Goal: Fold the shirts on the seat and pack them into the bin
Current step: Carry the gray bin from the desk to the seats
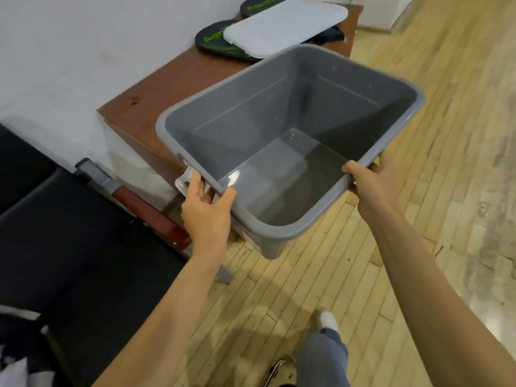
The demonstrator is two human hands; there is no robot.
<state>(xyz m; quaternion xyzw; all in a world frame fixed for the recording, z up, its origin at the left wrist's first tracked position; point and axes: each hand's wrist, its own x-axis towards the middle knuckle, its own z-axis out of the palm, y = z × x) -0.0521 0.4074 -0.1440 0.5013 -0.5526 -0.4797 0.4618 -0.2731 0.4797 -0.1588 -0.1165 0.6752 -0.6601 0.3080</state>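
An empty grey plastic bin [396, 79] hangs in the air over the wooden floor, tilted toward me. My left hand [206, 210] grips its near left rim beside a white latch handle [184, 182]. My right hand [371, 188] grips the near right rim, thumb on top. The black padded seat [83, 247] fills the lower left. A bit of black-and-white cloth [16, 356], perhaps a shirt, lies at the seat's bottom left corner, mostly cut off.
A brown low table [167, 85] stands against the white wall behind the bin. On it lie a translucent white lid [284, 26] and dark round pads with green lettering [215, 40]. The seat's red-brown armrest [150, 216] runs beside my left hand. My leg and white shoe [328, 322] are below.
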